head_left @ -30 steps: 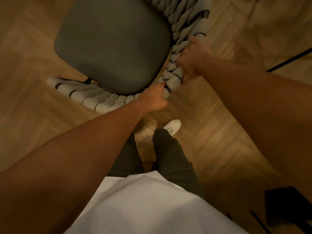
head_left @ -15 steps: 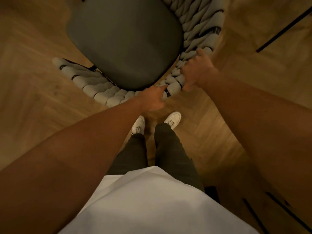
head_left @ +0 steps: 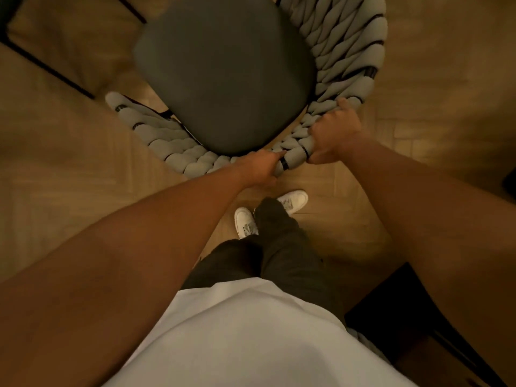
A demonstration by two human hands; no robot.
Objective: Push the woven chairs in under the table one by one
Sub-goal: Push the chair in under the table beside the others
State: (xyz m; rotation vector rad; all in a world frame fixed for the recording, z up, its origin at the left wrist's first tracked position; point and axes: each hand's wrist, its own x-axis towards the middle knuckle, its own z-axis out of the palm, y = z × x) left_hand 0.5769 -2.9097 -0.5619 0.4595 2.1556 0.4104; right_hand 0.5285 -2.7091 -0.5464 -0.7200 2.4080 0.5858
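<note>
Gripping the braided back rim of the woven chair (head_left: 223, 71) at frame centre, the left hand (head_left: 258, 169) curls round it; just beside, to the right, the right hand (head_left: 333, 135) grips the same rim. Chair stands on wooden floor (head_left: 446, 93).

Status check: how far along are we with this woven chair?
Done: nothing visibly finished; no chair is seen tucked under a table. In hand: left hand and right hand both grip the braided backrest of one woven chair, whose whole seat is in the open over the wood floor. Left: pushing this chair in; the table cannot be clearly made out here.
</note>
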